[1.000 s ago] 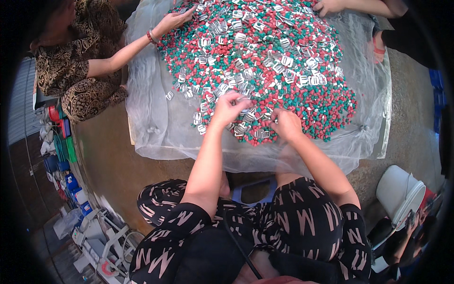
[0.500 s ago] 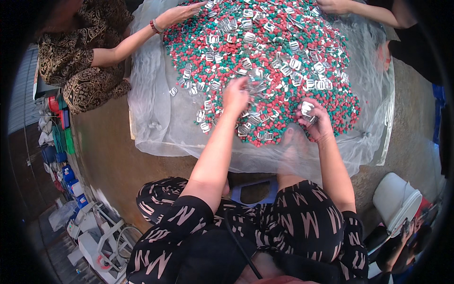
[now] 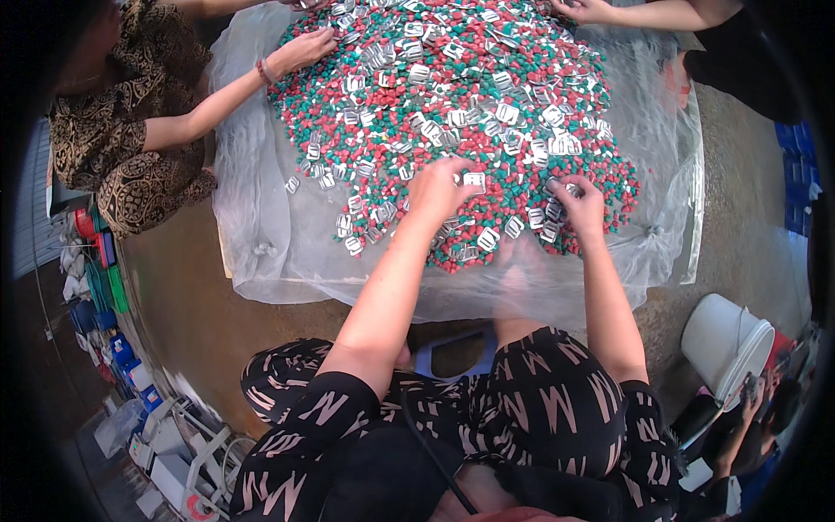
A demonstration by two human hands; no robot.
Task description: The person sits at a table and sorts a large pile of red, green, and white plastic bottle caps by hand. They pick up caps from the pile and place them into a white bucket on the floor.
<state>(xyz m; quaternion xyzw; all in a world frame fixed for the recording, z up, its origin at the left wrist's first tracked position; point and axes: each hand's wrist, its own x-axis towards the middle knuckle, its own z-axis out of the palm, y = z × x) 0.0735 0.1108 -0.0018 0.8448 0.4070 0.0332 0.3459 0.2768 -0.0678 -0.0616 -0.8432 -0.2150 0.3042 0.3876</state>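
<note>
Head cam: left hand [image 3: 435, 190] pinched a shiny slotted clip [image 3: 475, 181]; right hand [image 3: 585, 207], at its three o'clock, curled over pebbly red-green bits [image 3: 515, 189], couldn't tell its grip.

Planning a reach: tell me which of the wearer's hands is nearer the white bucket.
Right. The right hand is over the right part of the heap, left of the bucket and farther forward; the left hand is farther left, near the heap's middle.
</note>
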